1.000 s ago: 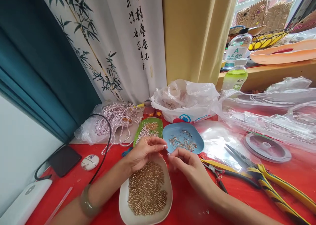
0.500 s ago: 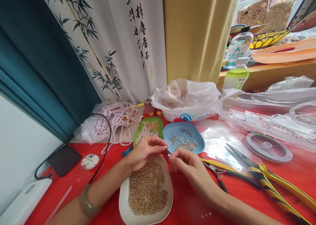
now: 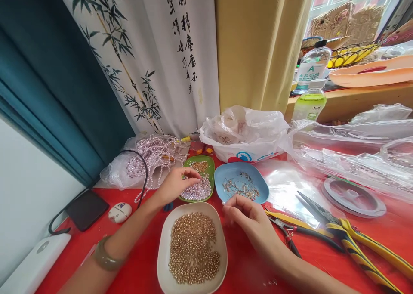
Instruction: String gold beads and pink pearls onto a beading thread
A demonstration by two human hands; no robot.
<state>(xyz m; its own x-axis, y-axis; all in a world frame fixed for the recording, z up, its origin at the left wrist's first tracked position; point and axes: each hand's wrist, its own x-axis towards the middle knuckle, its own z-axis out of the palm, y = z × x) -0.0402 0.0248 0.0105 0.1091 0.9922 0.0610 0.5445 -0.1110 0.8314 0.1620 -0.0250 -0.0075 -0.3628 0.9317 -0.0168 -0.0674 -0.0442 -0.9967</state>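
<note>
My left hand (image 3: pixel 176 182) reaches over the green dish (image 3: pixel 209 161), its fingertips pinched among the small white pearls (image 3: pixel 196 192) lying there. My right hand (image 3: pixel 247 214) rests near the rim of the white dish (image 3: pixel 164 238), thumb and forefinger pinched on a thin pin with a white bead at its tip. The white dish is full of gold beads (image 3: pixel 192 246). A blue dish (image 3: pixel 260 188) just beyond my right hand carries small metal pins.
Yellow-handled pliers (image 3: pixel 355 242) and a second tool (image 3: pixel 290 229) lie on the red tabletop at right. A wire spool (image 3: pixel 353 197), plastic bags (image 3: pixel 245 132), pearl strands (image 3: pixel 155 154), a phone (image 3: pixel 87 208), bottles (image 3: pixel 309 100) and a curtain surround the dishes.
My left hand left the right hand and moved back and left onto the green dish of pearls. The right hand stayed, still pinching the pin.
</note>
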